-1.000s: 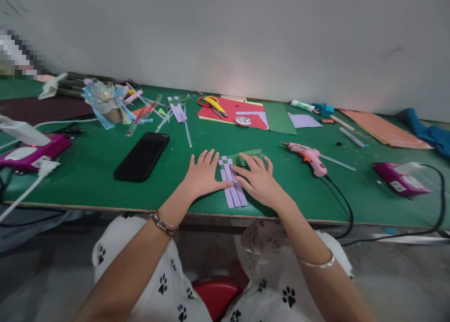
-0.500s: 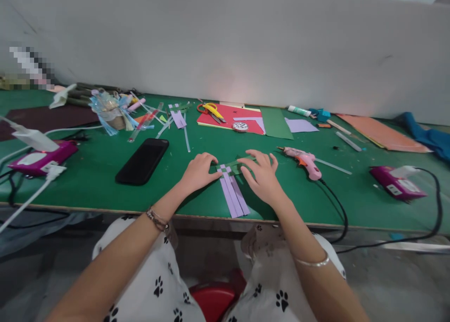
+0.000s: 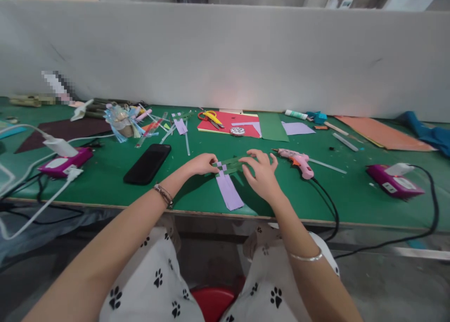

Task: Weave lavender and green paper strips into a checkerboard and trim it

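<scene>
Lilac paper strips (image 3: pixel 229 193) hang down toward the table's front edge, woven at their top with green paper strips (image 3: pixel 232 165) in a small checked patch. My left hand (image 3: pixel 203 164) is closed on the patch's left edge, thumb and fingers pinching it. At the other side, my right hand (image 3: pixel 260 172) pinches the right ends of the green strips between thumb and forefinger, its other fingers raised. The lilac strips lie close together, with their lower ends on the green table (image 3: pixel 197 198).
A black phone (image 3: pixel 147 164) lies to the left, a pink glue gun (image 3: pixel 298 160) with a cord to the right. Scissors (image 3: pixel 212 118) rest on red paper (image 3: pixel 242 120) behind. Purple power sockets (image 3: pixel 66 162) stand left, with another purple socket block (image 3: pixel 395 180) at right.
The lilac strips have come together from a spread, split position, and the woven patch looks slightly lifted. My left fingers have closed on its edge. The camera view has tilted up.
</scene>
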Motion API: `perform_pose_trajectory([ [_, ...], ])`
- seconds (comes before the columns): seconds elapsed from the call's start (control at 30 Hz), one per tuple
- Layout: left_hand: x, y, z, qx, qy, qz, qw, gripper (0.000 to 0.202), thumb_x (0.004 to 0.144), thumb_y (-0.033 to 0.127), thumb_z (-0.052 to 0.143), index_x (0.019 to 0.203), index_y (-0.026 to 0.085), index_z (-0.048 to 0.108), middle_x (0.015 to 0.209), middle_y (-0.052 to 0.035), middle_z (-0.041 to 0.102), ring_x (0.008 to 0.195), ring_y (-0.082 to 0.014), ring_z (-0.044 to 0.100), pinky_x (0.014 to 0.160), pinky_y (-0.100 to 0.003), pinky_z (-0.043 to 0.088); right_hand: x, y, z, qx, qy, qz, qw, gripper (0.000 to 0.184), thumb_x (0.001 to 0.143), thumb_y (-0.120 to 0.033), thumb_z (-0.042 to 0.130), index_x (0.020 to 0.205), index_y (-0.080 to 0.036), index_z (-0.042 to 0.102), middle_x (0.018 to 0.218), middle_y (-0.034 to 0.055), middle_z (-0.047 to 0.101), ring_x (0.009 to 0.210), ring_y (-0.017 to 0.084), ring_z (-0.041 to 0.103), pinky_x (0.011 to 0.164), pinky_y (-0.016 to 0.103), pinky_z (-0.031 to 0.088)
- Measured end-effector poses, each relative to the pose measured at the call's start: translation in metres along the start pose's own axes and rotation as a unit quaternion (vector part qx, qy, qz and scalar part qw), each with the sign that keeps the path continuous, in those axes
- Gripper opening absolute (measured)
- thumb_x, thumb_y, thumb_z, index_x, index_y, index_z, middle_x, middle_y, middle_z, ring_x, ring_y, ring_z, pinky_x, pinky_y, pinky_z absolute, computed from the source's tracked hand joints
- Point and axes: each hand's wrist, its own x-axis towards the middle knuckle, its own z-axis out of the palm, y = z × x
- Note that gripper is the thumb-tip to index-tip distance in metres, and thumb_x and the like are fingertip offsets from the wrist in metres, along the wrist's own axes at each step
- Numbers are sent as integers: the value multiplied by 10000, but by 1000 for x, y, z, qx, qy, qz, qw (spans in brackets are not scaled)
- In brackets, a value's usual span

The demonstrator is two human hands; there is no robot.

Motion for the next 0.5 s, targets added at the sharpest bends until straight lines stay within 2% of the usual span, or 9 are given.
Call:
perform_pose_trajectory([
  [0.13,-6,-3,-5,-47,26,15,998,107,679,244,564,733,153,585,610,22,564,578,-124,526,518,-211,370,1,3,0,24,2,30,999,225,810,-220,416,880,-247,628,1079,69,585,1045,210,515,999,506,167],
  [0.27,-12,-2,-16,-71,75,46,994,162,699,299,557,746,151,601,641,13,569,614,-132,523,562,-229,378,3,4,1,45,16,41,998,250,811,-231,392,945,-241,603,1064,74,592,1072,217,502,993,497,180],
  [0.5,-20,18,-39,-129,143,124,973,226,669,214,598,881,134,605,709,-4,599,659,-128,566,648,-252,450,12,0,1,78,98,43,991,354,819,-321,395,1142,-241,515,1158,99,546,1129,241,454,958,465,247],
])
